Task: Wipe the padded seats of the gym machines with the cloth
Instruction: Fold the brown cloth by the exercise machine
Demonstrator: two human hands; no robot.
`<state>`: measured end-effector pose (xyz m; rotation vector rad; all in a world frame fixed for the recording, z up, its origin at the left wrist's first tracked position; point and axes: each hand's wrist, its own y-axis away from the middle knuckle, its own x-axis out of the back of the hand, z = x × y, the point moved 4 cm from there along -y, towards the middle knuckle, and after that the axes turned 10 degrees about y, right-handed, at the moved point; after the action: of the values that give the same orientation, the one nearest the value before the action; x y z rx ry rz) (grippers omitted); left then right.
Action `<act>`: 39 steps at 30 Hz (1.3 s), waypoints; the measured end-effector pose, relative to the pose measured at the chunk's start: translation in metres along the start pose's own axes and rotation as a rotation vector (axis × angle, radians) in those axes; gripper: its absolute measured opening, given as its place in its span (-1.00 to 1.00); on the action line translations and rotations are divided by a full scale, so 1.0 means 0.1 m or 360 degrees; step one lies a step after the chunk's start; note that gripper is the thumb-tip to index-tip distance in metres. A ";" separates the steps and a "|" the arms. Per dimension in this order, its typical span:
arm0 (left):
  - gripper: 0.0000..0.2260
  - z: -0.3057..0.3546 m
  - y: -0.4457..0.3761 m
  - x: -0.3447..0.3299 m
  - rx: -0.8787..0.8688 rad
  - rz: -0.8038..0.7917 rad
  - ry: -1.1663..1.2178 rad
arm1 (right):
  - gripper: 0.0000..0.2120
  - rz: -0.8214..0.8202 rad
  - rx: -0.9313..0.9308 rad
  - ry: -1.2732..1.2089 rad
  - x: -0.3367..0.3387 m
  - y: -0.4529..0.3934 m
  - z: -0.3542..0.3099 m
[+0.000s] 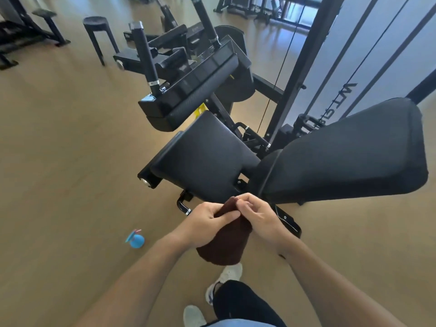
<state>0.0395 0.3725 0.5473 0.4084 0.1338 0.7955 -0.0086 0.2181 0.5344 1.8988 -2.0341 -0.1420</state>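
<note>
A dark brown cloth [224,246] hangs in front of me, held by both hands at its top edge. My left hand [203,223] pinches it from the left and my right hand [257,215] grips it from the right. Just beyond the hands is the black padded seat [203,156] of a gym machine, with its long black back pad [349,159] stretching to the right. A ribbed black arm pad [195,95] with two upright black handles [144,53] sits past the seat. The cloth is held short of the seat and does not touch it.
A blue spray bottle [135,239] lies on the tan floor to the left of my hands. A black stool [99,31] and other machines stand further back. The machine's frame and cables [304,67] rise at the right. My white shoes [228,274] are below.
</note>
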 end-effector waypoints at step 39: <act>-0.59 -0.39 -1.76 1.18 0.0651 0.0173 0.0340 | -0.68 0.0660 -0.0494 0.0494 -0.63 -1.76 0.09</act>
<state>0.2285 0.3582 0.4443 0.7209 0.4818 0.9197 0.1570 0.2615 0.4597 1.2045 -2.0025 -0.0487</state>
